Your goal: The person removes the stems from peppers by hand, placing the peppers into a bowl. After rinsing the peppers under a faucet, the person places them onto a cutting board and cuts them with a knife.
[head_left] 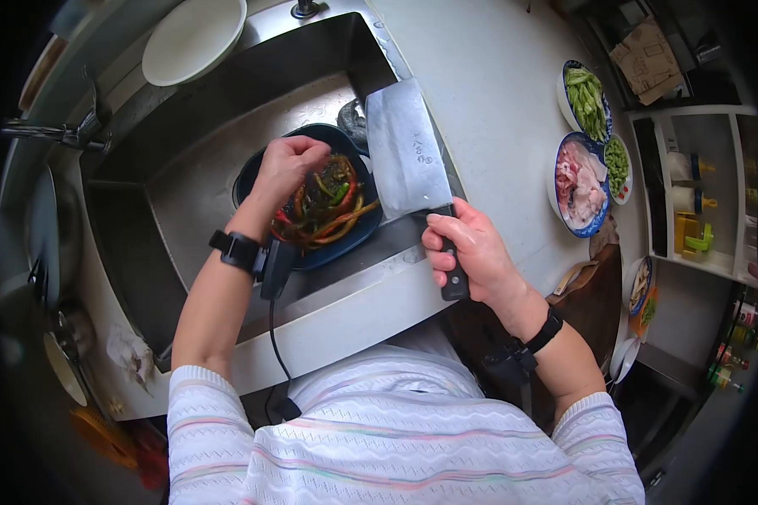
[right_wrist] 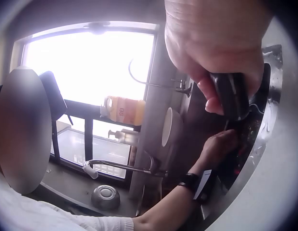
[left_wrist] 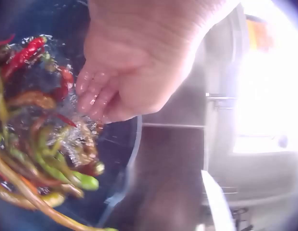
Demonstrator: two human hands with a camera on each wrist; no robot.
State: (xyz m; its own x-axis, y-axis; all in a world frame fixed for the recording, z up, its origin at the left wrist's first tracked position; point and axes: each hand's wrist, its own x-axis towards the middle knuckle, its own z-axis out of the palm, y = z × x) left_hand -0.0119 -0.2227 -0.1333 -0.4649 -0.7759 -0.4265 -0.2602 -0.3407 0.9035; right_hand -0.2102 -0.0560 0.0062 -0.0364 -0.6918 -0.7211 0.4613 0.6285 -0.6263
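My left hand point(head_left: 288, 171) hovers over a dark blue basin point(head_left: 355, 233) in the sink, its fingers curled in towards the palm. In the left wrist view the fingertips point(left_wrist: 93, 102) are wet, and nothing shows between them. Long red, green and brownish chili peppers point(left_wrist: 45, 163) lie in water in the basin, and the water is splashing just below the fingers. My right hand point(head_left: 473, 248) grips the black handle of a wide-bladed cleaver point(head_left: 406, 156). Its blade points away from me over the sink's right edge, beside the basin.
The steel sink point(head_left: 181, 177) surrounds the basin, with a faucet point(head_left: 84, 130) at its left and a white bowl point(head_left: 195, 42) behind. On the right counter stand a bowl of meat point(head_left: 579, 189), a dish of sliced greens point(head_left: 587, 101) and a small bowl of chopped greens point(head_left: 616, 168).
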